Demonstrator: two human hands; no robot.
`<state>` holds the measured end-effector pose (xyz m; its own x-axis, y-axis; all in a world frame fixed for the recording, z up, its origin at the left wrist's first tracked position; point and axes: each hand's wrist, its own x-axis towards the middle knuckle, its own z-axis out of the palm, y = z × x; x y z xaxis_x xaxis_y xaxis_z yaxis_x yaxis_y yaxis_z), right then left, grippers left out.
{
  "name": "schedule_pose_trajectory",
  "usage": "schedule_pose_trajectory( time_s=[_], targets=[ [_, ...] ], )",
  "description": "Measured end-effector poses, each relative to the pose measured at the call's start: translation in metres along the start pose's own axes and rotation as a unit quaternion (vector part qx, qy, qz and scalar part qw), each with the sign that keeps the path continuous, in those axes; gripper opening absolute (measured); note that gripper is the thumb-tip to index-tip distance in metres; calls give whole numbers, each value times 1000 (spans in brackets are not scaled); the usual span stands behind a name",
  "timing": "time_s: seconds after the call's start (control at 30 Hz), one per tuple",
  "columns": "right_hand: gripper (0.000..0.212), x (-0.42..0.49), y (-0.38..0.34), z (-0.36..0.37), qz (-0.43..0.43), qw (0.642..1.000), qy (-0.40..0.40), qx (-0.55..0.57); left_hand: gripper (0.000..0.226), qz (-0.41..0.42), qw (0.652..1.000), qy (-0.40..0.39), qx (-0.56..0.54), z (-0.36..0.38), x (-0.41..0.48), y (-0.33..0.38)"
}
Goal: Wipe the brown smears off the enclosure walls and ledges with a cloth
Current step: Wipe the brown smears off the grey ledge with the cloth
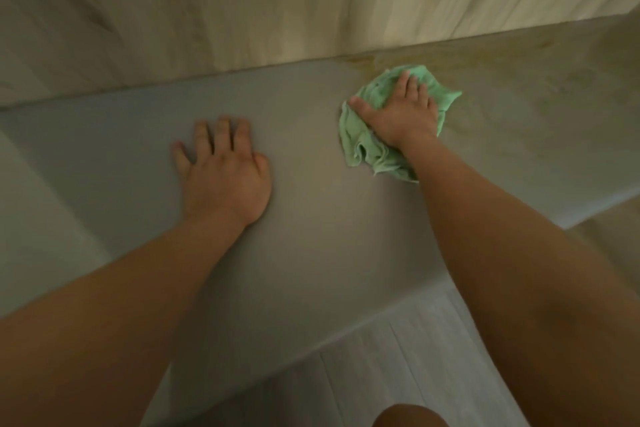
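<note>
**A:** Where is the cloth (362,139) lying right now?

**B:** It is lying bunched on the grey ledge (311,218), close to the seam where the ledge is meeting the pale wall (242,10). The right hand (401,113) is pressing down on it with the fingers (412,83) fairly straight and slightly spread, flattening the cloth rather than clutching it.

**A:** And the other hand?

**B:** The left hand (225,170) is resting palm-down on bare ledge, well to the left, fingers extended and apart, holding nothing. It looks to be bracing the lean.

**A:** Which way are the brown smears (502,80) lying from the cloth?

**B:** To its right and just beyond the fingertips. The band is running lengthwise along the seam, rising toward the right edge of the view. The ledge to the left of the cloth is looking plain grey.

**A:** So the right hand is the nearer one.

**B:** By far. I am judging that the next stroke is calling for a push rightward, along that band rather than across it.
</note>
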<state>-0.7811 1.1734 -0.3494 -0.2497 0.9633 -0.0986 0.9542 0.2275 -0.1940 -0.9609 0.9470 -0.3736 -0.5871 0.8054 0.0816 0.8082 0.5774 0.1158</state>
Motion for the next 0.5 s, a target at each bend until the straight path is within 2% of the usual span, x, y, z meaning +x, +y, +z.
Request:
schedule_pose_trajectory(
  time_s=[0.13, 0.27, 0.4, 0.5],
  targets=[
    [89, 63, -13, -6, -56, 998, 10, -16, 67, -9, 1000, 15, 3, 0, 0, -1],
    [72, 95, -29, -9, -36, 999, 36, -2, 66, -7, 999, 29, 10, 3, 0, -2],
    [57, 90, -38, -9, -52, 997, 48, -2, 67, -6, 1000, 26, 11, 4, 0, -1],
    [43, 67, -67, -3, -123, 991, 41, 30, 66, -8, 1000, 27, 10, 2, -2, -1]
  ],
)
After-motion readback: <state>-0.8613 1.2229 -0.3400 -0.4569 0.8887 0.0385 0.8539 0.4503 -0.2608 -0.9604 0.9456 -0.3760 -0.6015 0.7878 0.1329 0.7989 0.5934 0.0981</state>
